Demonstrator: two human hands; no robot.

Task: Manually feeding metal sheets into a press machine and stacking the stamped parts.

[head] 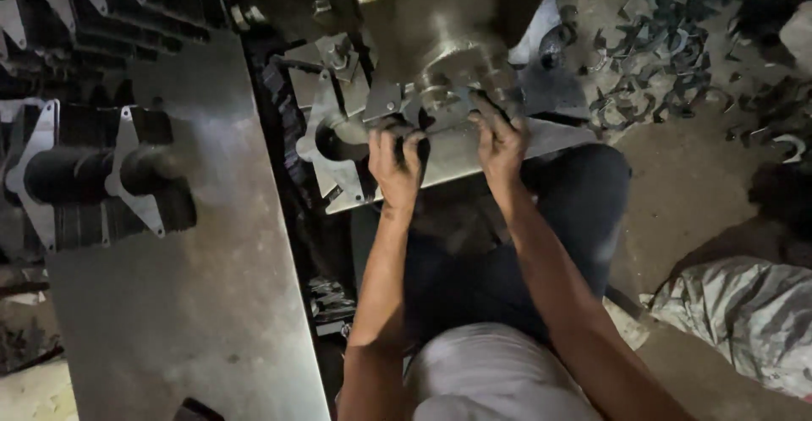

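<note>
A flat grey metal piece [436, 104] with a round hole lies on the bed of a press machine [431, 23], under its ram. My left hand [396, 160] grips the piece's near left edge with curled fingers. My right hand [499, 142] rests its fingertips on the piece's right side. A slanted metal plate [558, 133] of the machine sits below both hands. My knees in dark trousers show under the machine.
A large bare metal sheet [194, 286] lies on the left, with stacks of cut metal blanks [93, 176] on rods beside it. Scrap metal offcuts [668, 49] litter the floor at the upper right. A crumpled sack [744, 319] lies at the lower right.
</note>
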